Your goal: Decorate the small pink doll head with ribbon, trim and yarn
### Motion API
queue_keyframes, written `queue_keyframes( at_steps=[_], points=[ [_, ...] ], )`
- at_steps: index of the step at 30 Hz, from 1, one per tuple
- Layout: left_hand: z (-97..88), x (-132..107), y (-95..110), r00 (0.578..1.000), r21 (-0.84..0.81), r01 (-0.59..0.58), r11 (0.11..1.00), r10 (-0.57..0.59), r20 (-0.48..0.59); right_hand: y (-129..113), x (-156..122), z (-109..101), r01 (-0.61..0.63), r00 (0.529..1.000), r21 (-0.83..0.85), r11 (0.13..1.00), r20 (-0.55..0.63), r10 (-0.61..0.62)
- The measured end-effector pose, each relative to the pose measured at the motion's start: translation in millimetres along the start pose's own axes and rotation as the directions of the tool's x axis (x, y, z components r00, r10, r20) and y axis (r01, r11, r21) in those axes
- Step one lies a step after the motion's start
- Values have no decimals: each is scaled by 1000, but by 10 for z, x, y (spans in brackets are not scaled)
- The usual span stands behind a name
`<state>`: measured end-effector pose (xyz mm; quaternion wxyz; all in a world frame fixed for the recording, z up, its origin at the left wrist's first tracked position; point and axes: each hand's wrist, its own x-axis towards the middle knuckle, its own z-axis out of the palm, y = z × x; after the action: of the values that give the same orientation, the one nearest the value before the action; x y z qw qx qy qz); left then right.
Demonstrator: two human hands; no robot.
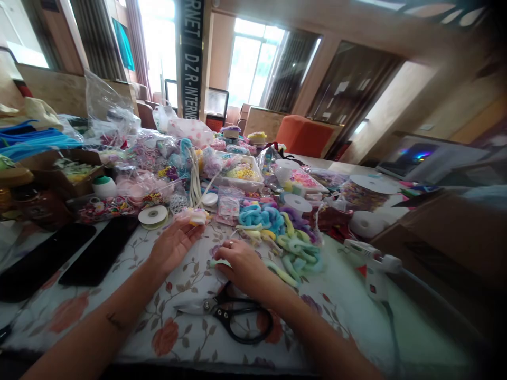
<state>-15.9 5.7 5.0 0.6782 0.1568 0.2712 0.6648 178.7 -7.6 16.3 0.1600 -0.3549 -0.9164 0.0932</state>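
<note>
My left hand (177, 244) is turned palm up, its fingers closed on a small pastel craft piece (194, 215) in pink, white and yellow; its exact kind is too small to tell. Palm down to the right, my right hand (242, 264) pinches the end of a pale green fuzzy chenille strip (218, 262). More of that green strip (285, 275) shows beyond the wrist, by a heap of blue fuzzy strips (261, 217). Below my right hand lie black-handled scissors (244, 321), their blades parted slightly and pointing left.
Two black phones or slabs (101, 250) lie at the left. A ribbon spool (153, 216) sits beyond my left hand. Bags of beads and a white tray (259, 177) crowd the back. At the right, a white glue gun (374, 274) stands beside a cardboard box (443, 248).
</note>
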Motion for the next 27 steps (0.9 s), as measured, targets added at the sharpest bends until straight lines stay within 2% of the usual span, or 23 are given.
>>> queue_keyframes(
  at_steps=[2, 4, 6, 7, 8, 10, 12, 13, 15, 17, 19, 22, 25, 27],
  points=[
    [10, -6, 2, 1000, 3, -2, 1000, 2, -1, 17, 61, 103, -5, 1000, -17, 1000, 22, 6],
    [15, -14, -3, 1000, 14, 2, 1000, -2, -3, 55, 60, 162, -36, 999, 23, 999, -14, 36],
    [11, -24, -19, 1000, 41, 9, 999, -9, 5, 110, 21, 162, -98, 989, 203, 974, -93, 119],
    [7, -29, -30, 1000, 59, 13, 998, -13, 12, 139, -4, 144, -134, 975, 359, 924, -117, 187],
    [1, -35, -44, 1000, 76, 16, 997, -18, 21, 166, -30, 118, -164, 958, 537, 827, -114, 264],
    [-13, -50, -77, 999, 100, 22, 995, -25, 32, 202, -70, 57, -191, 927, 834, 518, -20, 375],
    [-25, -65, -114, 998, 118, 39, 992, -44, 43, 206, -91, 6, -174, 915, 967, 185, 90, 393],
    [-30, -72, -132, 997, 129, 52, 990, -59, 50, 196, -94, -11, -158, 915, 986, 53, 126, 383],
    [-35, -85, -163, 994, 160, 72, 985, -83, 67, 165, -91, -29, -125, 918, 983, -133, 166, 360],
    [-32, -99, -187, 992, 192, 74, 978, -92, 84, 132, -82, -33, -111, 921, 966, -235, 189, 341],
    [-18, -118, -205, 992, 220, 67, 973, -89, 91, 108, -77, -31, -108, 923, 958, -267, 196, 332],
    [20, -156, -228, 992, 243, 65, 968, -88, 85, 98, -82, -26, -104, 918, 976, -190, 168, 358],
    [66, -201, -251, 993, 264, 55, 963, -80, 87, 106, -105, -23, -106, 905, 994, 1, 97, 414],
    [84, -228, -267, 993, 290, 43, 956, -74, 95, 102, -123, -26, -100, 900, 969, 225, -8, 436]
  ],
)
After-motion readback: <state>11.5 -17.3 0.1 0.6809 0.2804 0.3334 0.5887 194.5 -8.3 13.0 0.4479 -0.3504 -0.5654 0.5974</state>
